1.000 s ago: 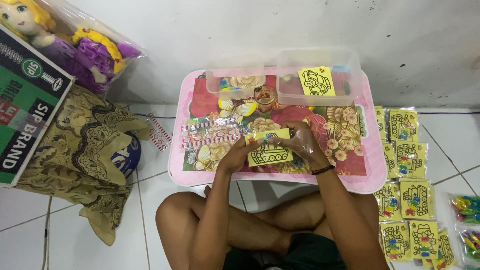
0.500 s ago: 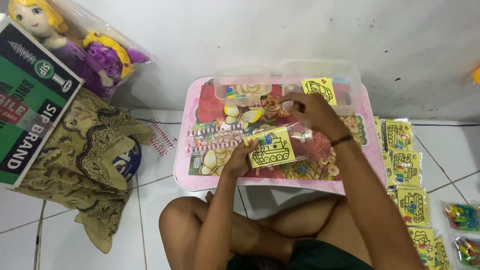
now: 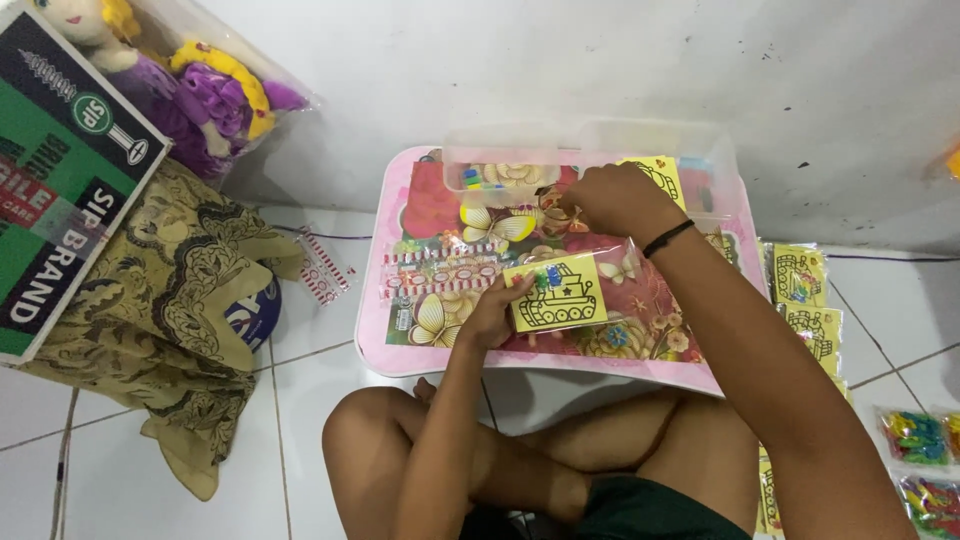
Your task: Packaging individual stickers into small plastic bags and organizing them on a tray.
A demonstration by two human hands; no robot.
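Note:
I sit cross-legged at a small pink floral table (image 3: 395,335). My left hand (image 3: 492,312) holds a yellow card (image 3: 557,293) with a tank outline, in a clear sleeve, flat on the table. My right hand (image 3: 610,200) reaches across to the clear plastic containers (image 3: 500,160) at the table's back edge, fingers closed near the left container's front wall; what it grips is hidden. A second yellow card (image 3: 662,175) sits by the right container.
Several yellow cards in sleeves (image 3: 800,290) lie on the floor to the right, with bags of coloured bits (image 3: 915,440). On the left lie a patterned cloth (image 3: 170,300), a green box (image 3: 55,190), a bagged doll (image 3: 200,90) and a small striped packet (image 3: 325,270).
My right hand left the tank card and reached up to the containers at the back. The left hand kept the card on the table. The camera moved closer.

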